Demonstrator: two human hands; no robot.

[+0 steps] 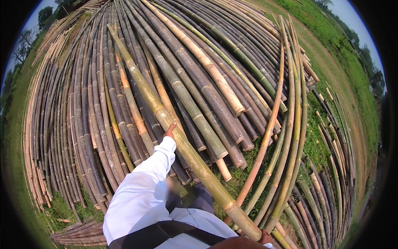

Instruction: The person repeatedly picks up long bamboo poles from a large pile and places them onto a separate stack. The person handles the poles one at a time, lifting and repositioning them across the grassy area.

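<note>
A long yellow-green bamboo pole [188,153] slants across the front of me, its far end up over the stack and its thick near end low on the right. My left hand [170,130] grips it near the middle, the thumb along its upper side and the other fingers hidden beneath. Close to the thick end, my right hand [265,238] is closed against the pole; only part of it shows at the lower edge. Beneath and beyond the pole lies a broad stack of dark bamboo poles [207,91], their cut ends toward me.
Several long, thinner bamboo poles [295,108] lean upright just right of my pole. More bamboo [338,157] lies at the far right, and a small pile [78,234] at the lower left. Grass [319,54] and a dirt track [352,95] run along the right side.
</note>
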